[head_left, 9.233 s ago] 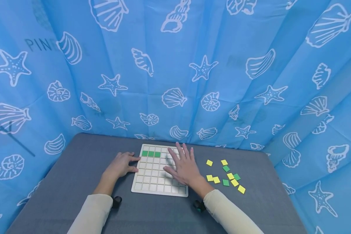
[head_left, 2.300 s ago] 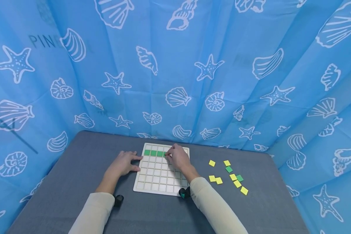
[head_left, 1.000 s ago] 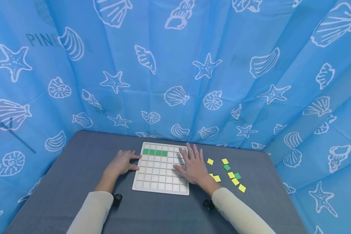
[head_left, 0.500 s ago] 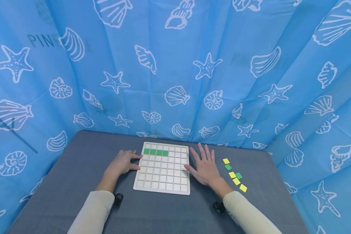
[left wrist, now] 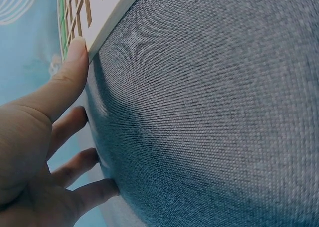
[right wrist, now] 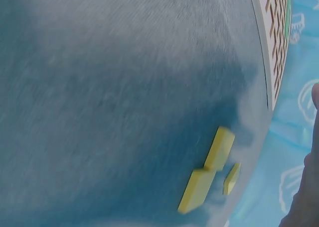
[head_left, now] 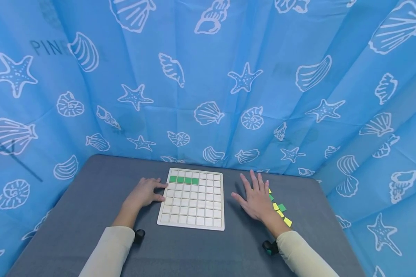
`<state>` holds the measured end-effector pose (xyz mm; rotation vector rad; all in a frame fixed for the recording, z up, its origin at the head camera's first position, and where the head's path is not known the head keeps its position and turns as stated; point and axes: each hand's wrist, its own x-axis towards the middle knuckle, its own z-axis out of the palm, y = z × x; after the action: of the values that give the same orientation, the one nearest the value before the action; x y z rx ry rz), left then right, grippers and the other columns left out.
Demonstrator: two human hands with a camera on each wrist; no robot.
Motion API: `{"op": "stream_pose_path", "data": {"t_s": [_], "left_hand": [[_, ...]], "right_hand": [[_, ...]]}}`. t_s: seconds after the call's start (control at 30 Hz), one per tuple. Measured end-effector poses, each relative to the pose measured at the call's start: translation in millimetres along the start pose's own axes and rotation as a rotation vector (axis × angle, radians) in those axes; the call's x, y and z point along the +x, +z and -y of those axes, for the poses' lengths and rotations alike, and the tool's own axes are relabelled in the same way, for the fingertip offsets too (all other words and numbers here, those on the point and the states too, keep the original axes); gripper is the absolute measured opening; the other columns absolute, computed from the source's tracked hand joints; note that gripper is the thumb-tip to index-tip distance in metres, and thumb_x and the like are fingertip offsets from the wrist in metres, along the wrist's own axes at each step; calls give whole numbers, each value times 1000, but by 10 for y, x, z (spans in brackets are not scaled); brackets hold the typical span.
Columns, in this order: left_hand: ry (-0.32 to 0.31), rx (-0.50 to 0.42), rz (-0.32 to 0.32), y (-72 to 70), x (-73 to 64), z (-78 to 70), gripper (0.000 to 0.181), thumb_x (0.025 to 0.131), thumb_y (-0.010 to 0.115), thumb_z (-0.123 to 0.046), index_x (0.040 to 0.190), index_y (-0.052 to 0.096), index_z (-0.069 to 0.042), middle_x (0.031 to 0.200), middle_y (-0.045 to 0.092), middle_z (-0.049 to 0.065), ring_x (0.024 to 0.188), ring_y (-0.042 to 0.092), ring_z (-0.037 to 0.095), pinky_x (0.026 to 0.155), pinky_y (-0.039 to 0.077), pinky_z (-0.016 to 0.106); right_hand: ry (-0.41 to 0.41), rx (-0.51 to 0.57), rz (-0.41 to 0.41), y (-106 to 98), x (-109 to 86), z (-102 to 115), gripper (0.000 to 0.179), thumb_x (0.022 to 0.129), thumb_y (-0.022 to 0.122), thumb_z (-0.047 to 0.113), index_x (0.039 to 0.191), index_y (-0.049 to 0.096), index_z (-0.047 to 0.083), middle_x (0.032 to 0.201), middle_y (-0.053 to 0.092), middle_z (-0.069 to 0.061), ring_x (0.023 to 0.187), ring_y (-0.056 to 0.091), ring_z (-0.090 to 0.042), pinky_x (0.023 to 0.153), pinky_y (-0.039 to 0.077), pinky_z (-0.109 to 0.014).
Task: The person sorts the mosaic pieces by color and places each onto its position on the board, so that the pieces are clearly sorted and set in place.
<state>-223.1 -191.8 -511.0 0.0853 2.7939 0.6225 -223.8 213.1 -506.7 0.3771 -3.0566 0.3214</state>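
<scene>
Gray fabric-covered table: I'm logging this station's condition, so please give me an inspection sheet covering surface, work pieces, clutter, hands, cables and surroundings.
Surface: gray fabric-covered table, cover looks taut on top.
Work pieces: white gridded board; four green square tiles side by side in its second row from the far edge; loose yellow square tiles and loose green square tiles to its right, partly hidden.
Clutter: nothing seen.
Left hand: thumb touches the board's left edge.
Right hand: fingers spread, holding nothing.
Cables: nothing seen.
Surroundings: blue curtain with white seashell and starfish prints.

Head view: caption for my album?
Left hand touches a white gridded rectangular board holding four square green tiles; right hand hovers.
</scene>
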Motion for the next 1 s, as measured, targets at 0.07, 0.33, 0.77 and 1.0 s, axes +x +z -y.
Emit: {"op": "stream_pose_path", "data": {"t_s": [0.07,0.33,0.77,1.0], "left_hand": [[2,3,0,4,3,-10,58,88,80,-32,143,62,-23,160,44,17,151,26,51,117,33,66],[12,2,-6,19,19,-23,58,87,80,-31,142,62,-23,160,45,17,151,25,52,118,31,66],[34,2,-4,-1,-26,-36,59,88,79,-31,143,62,-22,159,44,18,150,26,53,116,33,66],[18,-2,-4,-7,-24,-27,59,88,80,-31,143,61,-22,161,43,18,151,25,52,116,34,66]], "right_hand": [[17,3,6,-28,-30,-64,86,98,50,67,163,25,18,172,8,-21,158,5,-50,123,4,-73],[69,25,22,-78,-153,-353,87,99,47,67,164,22,15,171,8,-24,156,7,-52,121,5,-75],[125,76,-5,-76,-350,-734,82,101,57,53,162,24,10,163,20,-32,144,26,-57,107,31,-75],[173,130,-49,-42,-404,-848,68,100,64,42,154,41,7,155,35,-30,135,34,-53,98,35,-68]]}}
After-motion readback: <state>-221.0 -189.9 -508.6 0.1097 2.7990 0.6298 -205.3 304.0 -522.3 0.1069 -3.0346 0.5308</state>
